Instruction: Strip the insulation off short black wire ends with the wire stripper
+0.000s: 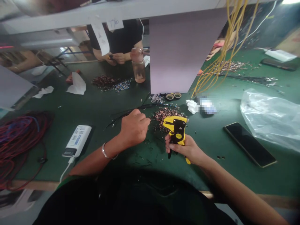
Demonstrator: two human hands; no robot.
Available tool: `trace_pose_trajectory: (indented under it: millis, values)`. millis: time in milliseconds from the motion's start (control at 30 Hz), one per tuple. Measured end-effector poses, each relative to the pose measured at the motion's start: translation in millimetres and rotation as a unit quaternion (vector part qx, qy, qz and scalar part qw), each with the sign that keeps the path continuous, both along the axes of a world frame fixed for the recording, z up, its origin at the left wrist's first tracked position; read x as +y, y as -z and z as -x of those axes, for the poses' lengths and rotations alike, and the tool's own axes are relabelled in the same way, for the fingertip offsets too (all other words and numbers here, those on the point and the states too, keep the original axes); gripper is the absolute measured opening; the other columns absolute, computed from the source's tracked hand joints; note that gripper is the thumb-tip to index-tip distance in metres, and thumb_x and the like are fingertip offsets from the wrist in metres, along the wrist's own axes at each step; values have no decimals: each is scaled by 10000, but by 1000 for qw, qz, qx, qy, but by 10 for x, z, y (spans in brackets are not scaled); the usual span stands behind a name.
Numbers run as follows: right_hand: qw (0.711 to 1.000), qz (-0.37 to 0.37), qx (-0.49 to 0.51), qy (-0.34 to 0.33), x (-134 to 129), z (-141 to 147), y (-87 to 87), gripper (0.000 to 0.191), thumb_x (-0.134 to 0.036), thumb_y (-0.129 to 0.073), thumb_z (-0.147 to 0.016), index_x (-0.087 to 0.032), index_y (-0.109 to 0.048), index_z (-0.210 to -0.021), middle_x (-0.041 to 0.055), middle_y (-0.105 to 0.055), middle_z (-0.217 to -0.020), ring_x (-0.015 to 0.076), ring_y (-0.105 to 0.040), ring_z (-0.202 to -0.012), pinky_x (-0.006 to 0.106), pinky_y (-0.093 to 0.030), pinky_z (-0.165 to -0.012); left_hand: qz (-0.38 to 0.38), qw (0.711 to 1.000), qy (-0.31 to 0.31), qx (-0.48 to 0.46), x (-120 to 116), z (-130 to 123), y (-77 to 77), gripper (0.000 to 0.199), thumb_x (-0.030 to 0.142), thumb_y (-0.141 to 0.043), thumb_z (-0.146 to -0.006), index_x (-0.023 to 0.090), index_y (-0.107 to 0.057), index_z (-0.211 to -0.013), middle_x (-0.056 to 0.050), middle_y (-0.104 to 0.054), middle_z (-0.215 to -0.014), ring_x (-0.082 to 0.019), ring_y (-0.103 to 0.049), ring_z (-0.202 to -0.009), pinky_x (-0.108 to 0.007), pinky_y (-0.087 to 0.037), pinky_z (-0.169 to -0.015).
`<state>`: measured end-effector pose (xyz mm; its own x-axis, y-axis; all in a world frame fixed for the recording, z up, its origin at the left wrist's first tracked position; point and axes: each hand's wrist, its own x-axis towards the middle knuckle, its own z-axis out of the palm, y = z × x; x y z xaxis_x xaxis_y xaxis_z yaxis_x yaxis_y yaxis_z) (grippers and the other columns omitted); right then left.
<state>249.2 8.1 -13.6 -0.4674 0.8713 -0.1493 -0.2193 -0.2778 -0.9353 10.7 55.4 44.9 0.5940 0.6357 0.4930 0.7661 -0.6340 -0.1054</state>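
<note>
My right hand (182, 147) is wrapped round the handles of a yellow and black wire stripper (178, 132), its head pointing up and to the left. Left of it, my left hand (135, 126) is closed with its back up; what its fingers hold, if anything, is too small to make out. Beyond the tool lies a heap of small copper-coloured pieces (164, 114). Dark wires (150, 106) stretch across the table behind my left hand. A small pile of silvery pieces (157, 98) sits farther back.
The green table (201, 175) holds a white power bank (78, 140), a phone (249, 143), a plastic bag (269, 115) and coiled red cables (21, 140). Yellow wires (217, 68) hang at the right. A bottle (138, 67) stands across, near another person's hands (117, 58).
</note>
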Motion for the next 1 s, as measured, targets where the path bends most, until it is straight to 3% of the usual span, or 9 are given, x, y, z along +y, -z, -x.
trace_pose_trajectory:
  millis: [633, 800, 1000]
  values:
    - [999, 32, 27, 22, -19, 40, 44, 262, -337, -800, -768, -181, -617, -870, -27, -602, -599, 155, -597, -537, 340, -524, -550, 77, 997, 7, -7, 64, 61, -36, 228, 183, -514, -903, 200, -686, -754, -29, -601, -637, -196, -499, -712, -323, -349, -580]
    - [998, 32, 23, 40, -35, 60, 67, 263, -334, -802, -762, -172, -616, -854, -32, -598, -576, 148, -596, -513, 325, -518, -530, 76, 997, -7, -18, 86, 89, -36, 188, 197, -507, -924, 206, -692, -891, -23, -669, -727, -194, -554, -764, -325, -411, -661]
    - [998, 18, -14, 60, -28, 85, 79, 292, -386, -794, -745, -181, -604, -828, -30, -599, -543, 155, -583, -481, 330, -509, -512, 48, 998, -12, -32, 54, 78, -72, 113, 192, -576, -888, 202, -684, -921, -37, -716, -846, -226, -589, -850, -349, -466, -707]
